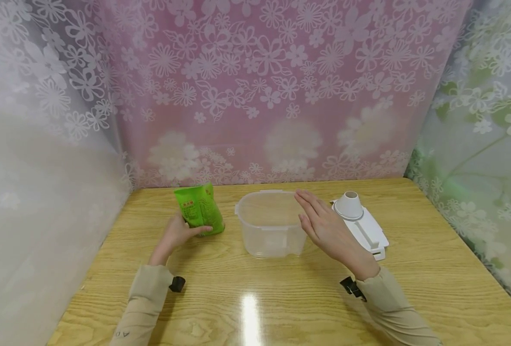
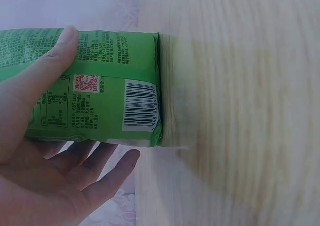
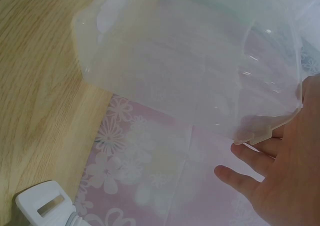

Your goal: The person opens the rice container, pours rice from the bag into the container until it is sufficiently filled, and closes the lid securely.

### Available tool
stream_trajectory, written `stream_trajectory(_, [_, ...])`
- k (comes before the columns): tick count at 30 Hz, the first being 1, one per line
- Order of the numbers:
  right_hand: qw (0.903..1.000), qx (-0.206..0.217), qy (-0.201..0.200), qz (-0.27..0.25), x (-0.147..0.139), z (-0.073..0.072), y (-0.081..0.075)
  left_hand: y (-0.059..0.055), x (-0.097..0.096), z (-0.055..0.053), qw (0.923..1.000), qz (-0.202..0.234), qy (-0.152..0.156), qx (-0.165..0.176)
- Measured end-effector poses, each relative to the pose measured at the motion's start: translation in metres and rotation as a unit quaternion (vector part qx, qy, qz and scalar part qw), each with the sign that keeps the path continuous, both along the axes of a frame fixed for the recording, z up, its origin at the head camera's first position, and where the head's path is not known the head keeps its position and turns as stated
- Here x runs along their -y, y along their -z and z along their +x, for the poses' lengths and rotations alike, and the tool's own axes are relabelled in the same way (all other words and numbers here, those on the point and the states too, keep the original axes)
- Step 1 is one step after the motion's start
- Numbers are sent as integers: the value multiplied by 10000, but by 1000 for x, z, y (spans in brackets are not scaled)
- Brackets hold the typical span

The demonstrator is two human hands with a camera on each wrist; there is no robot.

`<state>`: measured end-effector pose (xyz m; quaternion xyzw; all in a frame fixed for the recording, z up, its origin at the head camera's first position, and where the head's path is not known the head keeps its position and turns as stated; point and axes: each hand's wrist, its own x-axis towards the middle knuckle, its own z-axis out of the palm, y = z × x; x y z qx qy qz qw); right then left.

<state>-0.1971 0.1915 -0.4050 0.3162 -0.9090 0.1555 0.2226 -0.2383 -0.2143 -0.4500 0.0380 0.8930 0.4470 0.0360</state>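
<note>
On the left of the table, my left hand (image 1: 177, 235) holds a green printed packet (image 1: 200, 211), thumb across its front and the other fingers on its far side. The left wrist view shows a barcode (image 2: 141, 105) near the packet's lower end, close to the wood surface. A clear plastic container (image 1: 270, 241) stands upright in the middle, open at the top. My right hand (image 1: 330, 233) is at the container's right rim with its fingers extended. In the right wrist view, the fingertips (image 3: 240, 151) are by the rim; whether they press on it is unclear.
Right of the container lies a flat white plastic piece (image 1: 378, 230) with a bar-like handle, and a white cone (image 1: 349, 206) stands at its far end. The wooden table (image 1: 220, 298) meets a pink floral curtain (image 1: 255, 96) at the back, with further curtains at both sides.
</note>
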Motion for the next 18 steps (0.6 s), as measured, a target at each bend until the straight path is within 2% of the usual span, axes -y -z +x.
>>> stream_trajectory(18, [10000,-46,-24,-33,0,-1,1,5,-7,21,9997,71,182,-133])
